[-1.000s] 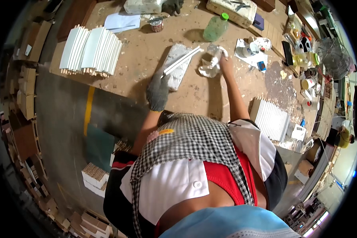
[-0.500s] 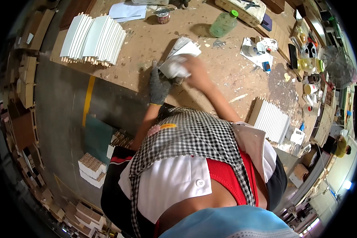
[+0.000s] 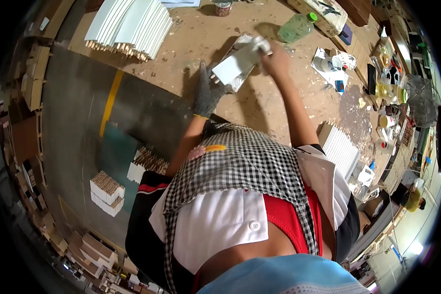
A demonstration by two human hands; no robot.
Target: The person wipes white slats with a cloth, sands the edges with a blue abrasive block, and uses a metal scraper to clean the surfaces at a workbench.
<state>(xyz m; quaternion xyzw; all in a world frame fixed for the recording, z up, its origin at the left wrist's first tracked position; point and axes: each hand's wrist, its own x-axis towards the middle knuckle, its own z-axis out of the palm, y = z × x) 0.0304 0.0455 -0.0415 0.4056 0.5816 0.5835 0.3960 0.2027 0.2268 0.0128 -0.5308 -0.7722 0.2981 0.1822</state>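
Note:
A white rectangular panel (image 3: 237, 62) with short wooden pegs at its near end lies slantwise over a paint-stained support (image 3: 243, 77) on the workbench. My left hand (image 3: 209, 94), in a grey glove, cups the panel's near end; its thumb stands up beside the edge and the fingers curl low around the end, partly hidden. Bare and slightly blurred, my right hand (image 3: 278, 61) is closed on a crumpled white cloth (image 3: 262, 45) at the panel's far end. The cloth touches or hovers just over the panel; I cannot tell which.
Stacked white panels (image 3: 130, 27) stand at the bench's far left, and another stack (image 3: 339, 149) at the right. Beyond my right hand are a green-capped bottle (image 3: 297, 28) and stained cups (image 3: 345, 61) on paper. A small tin (image 3: 224, 8) stands at the back.
My right hand has moved the cloth from the panel's near end to its far end, away from me. The left hand stays at the near end; the whole view has shifted.

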